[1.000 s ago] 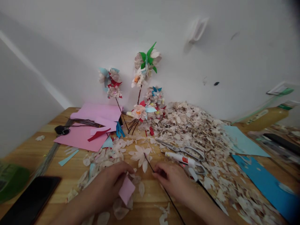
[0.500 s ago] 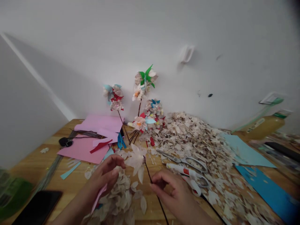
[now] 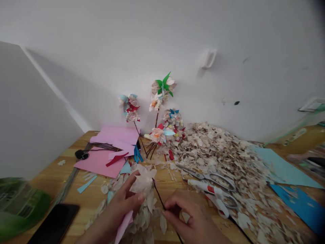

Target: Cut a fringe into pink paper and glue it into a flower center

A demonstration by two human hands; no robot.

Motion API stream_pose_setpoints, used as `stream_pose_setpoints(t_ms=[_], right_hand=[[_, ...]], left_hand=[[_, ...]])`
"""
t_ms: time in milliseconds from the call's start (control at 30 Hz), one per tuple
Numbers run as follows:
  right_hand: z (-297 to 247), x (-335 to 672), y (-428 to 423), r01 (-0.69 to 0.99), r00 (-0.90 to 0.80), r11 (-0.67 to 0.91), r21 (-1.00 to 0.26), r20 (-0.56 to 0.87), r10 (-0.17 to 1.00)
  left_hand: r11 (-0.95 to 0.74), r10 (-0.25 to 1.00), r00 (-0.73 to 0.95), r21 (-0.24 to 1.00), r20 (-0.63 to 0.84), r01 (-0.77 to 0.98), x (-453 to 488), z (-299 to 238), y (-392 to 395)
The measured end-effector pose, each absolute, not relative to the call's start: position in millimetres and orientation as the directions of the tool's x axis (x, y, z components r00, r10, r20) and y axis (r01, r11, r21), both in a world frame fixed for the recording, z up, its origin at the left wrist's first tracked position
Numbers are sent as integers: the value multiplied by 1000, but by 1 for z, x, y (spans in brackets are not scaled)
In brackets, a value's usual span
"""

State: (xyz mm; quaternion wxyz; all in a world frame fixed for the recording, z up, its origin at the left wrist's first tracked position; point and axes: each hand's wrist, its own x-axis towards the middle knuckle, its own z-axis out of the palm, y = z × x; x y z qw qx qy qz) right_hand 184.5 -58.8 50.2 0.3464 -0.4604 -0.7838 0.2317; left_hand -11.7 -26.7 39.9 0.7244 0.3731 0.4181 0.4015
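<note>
My right hand (image 3: 189, 215) pinches a thin dark stem (image 3: 159, 196) between thumb and forefinger, low on its length. At the stem's top sits a flower of pale, dried-looking petals (image 3: 142, 179). My left hand (image 3: 127, 200) closes around the flower's left side, with the thumb against the petals and the forefinger reaching up beside them. A pink paper strip (image 3: 124, 226) sticks out below the left palm, held in that hand. Loose pale petals (image 3: 144, 217) lie in a pile beneath both hands.
Scissors (image 3: 205, 177) and a white glue gun (image 3: 210, 189) lie right of my hands, before a heap of dried petals (image 3: 215, 145). Finished flowers (image 3: 158, 135) stand by the wall. Pink paper (image 3: 96, 162), a black phone (image 3: 54, 222) and a green package (image 3: 22, 206) are left.
My left hand has moved up to the flower and now touches its petals, where before it was apart. The right hand still pinches the stem. The view has turned slightly left.
</note>
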Motion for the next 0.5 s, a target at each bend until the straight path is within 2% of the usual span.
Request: stream_pose_setpoints(t_ms=[100,300,500], right_hand=[[51,183,-58,568,-338,480,-669,342,877],[51,185,-59,590,-334,451,-670,306,892],[52,185,-58,613,-329,438,-658,291,898]], left_hand=[[400,895,319,878,-312,-262,-9,44,-29],[401,912,256,831,-321,-386,-1,57,-36],[431,900,217,852,-379,-297,-6,61,-36]])
